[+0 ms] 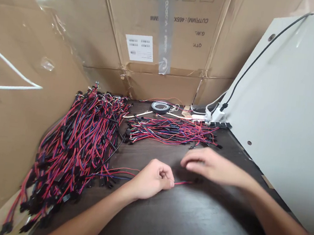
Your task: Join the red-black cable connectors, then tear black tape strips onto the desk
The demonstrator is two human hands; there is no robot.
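Note:
My left hand (155, 180) is closed around a wire harness (183, 183) at the middle of the dark table. Red and blue wires trail from it leftward to the big pile of wire harnesses (82, 139). On the other side a short pink-red length sticks out, ending in a small dark connector (196, 180). My right hand (204, 163) hovers just above and beyond that end, fingers bent and apart from the thumb side, with nothing visible in it. A smaller bundle of wire harnesses (169, 131) lies behind both hands.
A roll of dark tape (160, 107) lies at the back of the table (161, 219). Right of it, a white plug (218, 113) with a black cable sits by a power strip (220, 124). Cardboard (175, 58) stands behind, and a white panel (293, 100) rises at the right.

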